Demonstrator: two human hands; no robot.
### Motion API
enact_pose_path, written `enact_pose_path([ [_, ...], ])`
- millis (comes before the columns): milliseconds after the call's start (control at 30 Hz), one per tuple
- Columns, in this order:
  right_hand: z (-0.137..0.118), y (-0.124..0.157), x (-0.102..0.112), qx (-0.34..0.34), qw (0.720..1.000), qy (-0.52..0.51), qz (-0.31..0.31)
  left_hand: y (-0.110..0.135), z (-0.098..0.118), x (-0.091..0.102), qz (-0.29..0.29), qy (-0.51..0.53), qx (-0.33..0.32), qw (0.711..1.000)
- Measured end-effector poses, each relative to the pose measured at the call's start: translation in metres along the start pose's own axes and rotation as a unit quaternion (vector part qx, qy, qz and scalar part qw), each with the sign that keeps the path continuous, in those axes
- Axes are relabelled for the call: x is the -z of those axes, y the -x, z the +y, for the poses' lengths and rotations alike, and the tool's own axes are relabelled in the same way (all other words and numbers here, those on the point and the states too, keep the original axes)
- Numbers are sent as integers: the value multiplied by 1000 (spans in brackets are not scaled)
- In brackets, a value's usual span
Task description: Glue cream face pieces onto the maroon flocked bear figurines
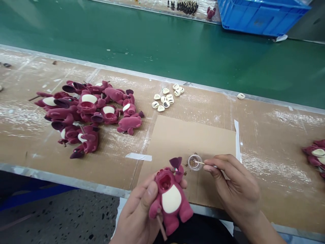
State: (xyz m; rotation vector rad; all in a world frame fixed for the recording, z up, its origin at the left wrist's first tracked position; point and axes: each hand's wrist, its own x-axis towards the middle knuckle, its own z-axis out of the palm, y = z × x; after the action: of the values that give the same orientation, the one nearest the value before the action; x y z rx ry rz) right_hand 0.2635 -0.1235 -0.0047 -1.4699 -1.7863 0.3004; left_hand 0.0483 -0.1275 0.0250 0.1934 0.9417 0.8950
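The left hand's grip point(137, 217) closes around a maroon flocked figure point(170, 200) with a cream belly. The right hand point(235, 183) pinches a thin stick point(200, 163), its tip inside a small clear cup point(191, 166) on a cardboard sheet point(185, 142), with more figures point(86, 112) piled on the counter point(279, 135) beyond.

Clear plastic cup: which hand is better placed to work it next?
Right, probably: the right hand pinches a thin stick reaching into the clear plastic cup; the left hand grips the maroon flocked figure.
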Motion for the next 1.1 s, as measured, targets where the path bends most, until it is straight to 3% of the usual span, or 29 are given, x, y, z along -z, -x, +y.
enact_pose_path([
  [167,0,0,2,-28,999,-25,6,-5,0,7,-14,21,101,995],
  [333,-5,-2,3,-45,998,-31,44,-9,-7,7,-14,16,159,987],
  [500,-16,0,2,-33,999,-26,21,-11,-13,2,-53,1,141,989],
  [667,-32,5,5,-16,999,-47,-8,-5,-5,-10,49,-46,129,989],
  [833,-49,8,8,-16,991,-124,-55,-1,2,-16,42,-78,117,989],
  [1100,-58,8,1,-15,985,-173,3,1,-4,-18,45,-68,71,994],
])
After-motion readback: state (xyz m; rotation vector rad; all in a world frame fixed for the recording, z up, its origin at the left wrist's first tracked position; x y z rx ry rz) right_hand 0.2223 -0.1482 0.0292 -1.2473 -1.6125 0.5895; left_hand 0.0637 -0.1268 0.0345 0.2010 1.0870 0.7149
